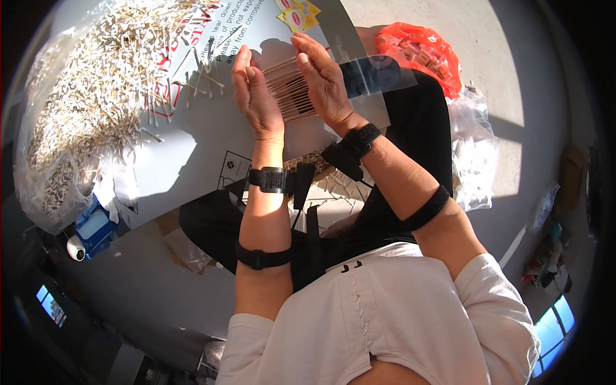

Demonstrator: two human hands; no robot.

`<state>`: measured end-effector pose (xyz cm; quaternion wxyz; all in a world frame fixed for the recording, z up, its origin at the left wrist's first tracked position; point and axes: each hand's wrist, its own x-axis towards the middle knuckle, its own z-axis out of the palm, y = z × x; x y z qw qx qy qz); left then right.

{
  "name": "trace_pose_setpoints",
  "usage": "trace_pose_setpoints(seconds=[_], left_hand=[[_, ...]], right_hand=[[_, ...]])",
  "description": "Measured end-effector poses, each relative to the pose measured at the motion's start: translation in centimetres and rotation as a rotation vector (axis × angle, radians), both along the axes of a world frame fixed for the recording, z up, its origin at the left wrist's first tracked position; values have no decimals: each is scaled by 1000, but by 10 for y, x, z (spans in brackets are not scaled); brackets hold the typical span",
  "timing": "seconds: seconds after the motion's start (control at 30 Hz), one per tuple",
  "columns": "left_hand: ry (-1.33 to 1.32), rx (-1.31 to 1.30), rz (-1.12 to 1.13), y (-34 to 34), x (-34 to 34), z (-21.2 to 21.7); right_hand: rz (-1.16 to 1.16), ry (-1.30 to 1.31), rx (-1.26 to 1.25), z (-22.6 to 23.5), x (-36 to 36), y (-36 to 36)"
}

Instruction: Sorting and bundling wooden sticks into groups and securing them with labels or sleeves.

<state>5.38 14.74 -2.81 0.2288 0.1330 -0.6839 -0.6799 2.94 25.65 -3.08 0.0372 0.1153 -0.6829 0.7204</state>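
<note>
Between my two palms lies a row of thin cotton swabs (292, 93), side by side with their sticks running across from hand to hand. My left hand (258, 96) presses on the left ends, its fingers pointing away from me. My right hand (326, 82) bears on the right ends, with its fingers bent forward. The swab tips are mostly hidden by the hands. Close to the right hand, a clear plastic packet with a dark printed panel (378, 76) lies partly on the grey tabletop (170, 199).
A big heap of loose cotton swabs (96, 83) spills from a clear bag on the left. Yellow cards (298, 14) lie at the far edge. A red plastic bag (427, 51) and a clear bag of white contents (473, 154) stand right. A blue object (96, 228) is at lower left.
</note>
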Motion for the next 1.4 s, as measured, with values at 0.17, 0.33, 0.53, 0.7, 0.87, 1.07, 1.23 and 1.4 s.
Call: trace_pose_setpoints(seconds=[0.17, 0.33, 0.53, 0.7, 0.87, 1.07, 1.23, 1.4], left_hand=[[95, 157, -41, -6, -2, -9], [117, 300, -37, -11, 5, -6], [16, -148, -30, -16, 56, 3], [-199, -1123, -293, -5, 86, 12], [-295, -1318, -354, -5, 80, 5], [-258, -1338, -329, -3, 80, 7], [-161, -1126, -157, -2, 89, 13], [-88, -1043, -80, -10, 84, 12]], right_hand=[[-8, 48, 26, 0, -1, -3], [-33, -48, -84, -5, -7, 6], [-33, -273, -172, 6, 18, 40], [-6, -266, 170, 11, 42, 58], [-15, -203, 269, 17, 50, 56], [17, -37, 473, 16, 53, 58], [86, 48, 609, 19, 55, 58], [157, 194, 687, 15, 55, 55]])
